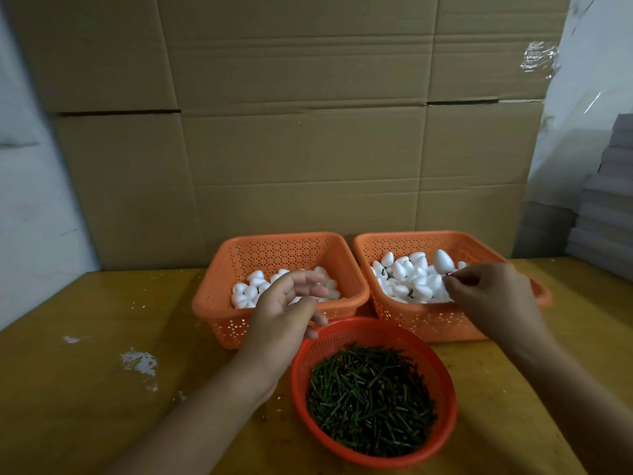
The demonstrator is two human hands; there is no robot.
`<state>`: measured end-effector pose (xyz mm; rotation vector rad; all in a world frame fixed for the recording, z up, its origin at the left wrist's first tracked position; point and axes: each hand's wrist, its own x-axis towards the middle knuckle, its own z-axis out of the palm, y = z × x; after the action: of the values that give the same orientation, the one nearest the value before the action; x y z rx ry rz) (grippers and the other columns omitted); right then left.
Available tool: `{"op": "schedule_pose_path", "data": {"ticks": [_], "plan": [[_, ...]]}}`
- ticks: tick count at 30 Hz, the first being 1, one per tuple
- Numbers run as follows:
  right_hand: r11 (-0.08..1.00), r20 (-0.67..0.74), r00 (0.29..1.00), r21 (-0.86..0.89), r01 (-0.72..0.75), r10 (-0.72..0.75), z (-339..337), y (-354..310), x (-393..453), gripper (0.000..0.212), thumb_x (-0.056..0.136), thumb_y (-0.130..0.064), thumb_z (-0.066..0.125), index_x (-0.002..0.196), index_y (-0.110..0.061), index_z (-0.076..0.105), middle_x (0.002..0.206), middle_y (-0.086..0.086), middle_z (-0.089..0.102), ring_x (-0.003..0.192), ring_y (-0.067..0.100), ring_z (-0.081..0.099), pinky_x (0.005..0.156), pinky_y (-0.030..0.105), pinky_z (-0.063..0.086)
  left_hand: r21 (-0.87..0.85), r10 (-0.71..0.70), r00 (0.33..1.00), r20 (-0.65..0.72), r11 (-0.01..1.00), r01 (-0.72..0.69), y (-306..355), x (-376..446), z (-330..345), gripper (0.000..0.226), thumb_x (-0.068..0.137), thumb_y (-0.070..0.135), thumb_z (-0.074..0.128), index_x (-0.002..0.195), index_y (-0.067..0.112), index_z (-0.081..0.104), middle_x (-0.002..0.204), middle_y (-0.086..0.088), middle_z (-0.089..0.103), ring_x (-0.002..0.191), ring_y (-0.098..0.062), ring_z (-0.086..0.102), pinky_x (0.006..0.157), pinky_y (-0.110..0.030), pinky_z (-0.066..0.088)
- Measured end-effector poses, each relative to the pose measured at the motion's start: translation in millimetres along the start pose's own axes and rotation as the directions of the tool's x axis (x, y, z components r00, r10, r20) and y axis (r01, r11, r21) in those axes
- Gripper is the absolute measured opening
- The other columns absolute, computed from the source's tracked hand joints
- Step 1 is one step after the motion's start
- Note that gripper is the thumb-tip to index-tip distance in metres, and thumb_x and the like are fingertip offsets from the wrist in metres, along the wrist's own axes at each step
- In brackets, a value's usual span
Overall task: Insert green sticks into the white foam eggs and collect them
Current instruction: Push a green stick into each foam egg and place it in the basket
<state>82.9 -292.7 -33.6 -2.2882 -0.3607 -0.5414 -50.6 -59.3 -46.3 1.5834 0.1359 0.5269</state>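
Head view: right grip [486, 296] pinches foam egg [444, 260] above right basket [428, 323].

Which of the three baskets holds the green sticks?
The round red basket nearest the person; the two square orange baskets behind it hold white eggs.

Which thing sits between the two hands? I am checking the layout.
In the head view, the round red basket of green sticks lies between the left hand and right hand.
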Motion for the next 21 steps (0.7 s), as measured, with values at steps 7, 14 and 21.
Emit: {"op": "schedule_pose_path", "data": {"ticks": [7,14,21], "plan": [[0.998,-0.040,0.999,0.065,-0.024,0.027,-2.5,2.0,-0.3,0.019,0.088,-0.011,0.062,0.075,-0.008,0.076,0.055,0.003,0.062,0.048,0.012,0.049,0.050,0.026,0.033,0.005,0.010,1.000,0.003,1.000,-0.010,-0.4,1.2,-1.0,0.037,0.093,-0.005,0.051,0.103,0.025,0.070,0.098,0.006,0.072,0.067,-0.010,0.065,0.057,-0.022,0.052],[0.933,0.255,0.899,0.157,0.325,-0.356,3.0,-42.1,-44.6,0.015,0.091,-0.021,0.065,0.098,-0.028,0.076,0.082,-0.020,0.071,0.078,-0.003,0.065,0.067,0.019,0.051,0.002,0.032,0.999,-0.006,0.999,-0.032,0.1,3.3,-4.6,0.040,0.093,-0.005,0.050,0.102,0.028,0.071,0.100,0.005,0.072,0.067,-0.009,0.065,0.058,-0.021,0.052],[0.784,0.661,0.526,0.159,0.600,-0.536,29.0,-57.1,-65.6,0.039,0.091,-0.051,0.056,0.127,-0.037,0.061,0.130,-0.026,0.054,0.120,-0.006,0.049,0.104,0.019,0.042,0.020,0.042,0.999,-0.012,0.999,-0.042,-0.9,3.7,-6.2,0.045,0.094,-0.003,0.050,0.095,0.036,0.072,0.098,0.009,0.072,0.067,-0.008,0.065,0.059,-0.021,0.051]]}}
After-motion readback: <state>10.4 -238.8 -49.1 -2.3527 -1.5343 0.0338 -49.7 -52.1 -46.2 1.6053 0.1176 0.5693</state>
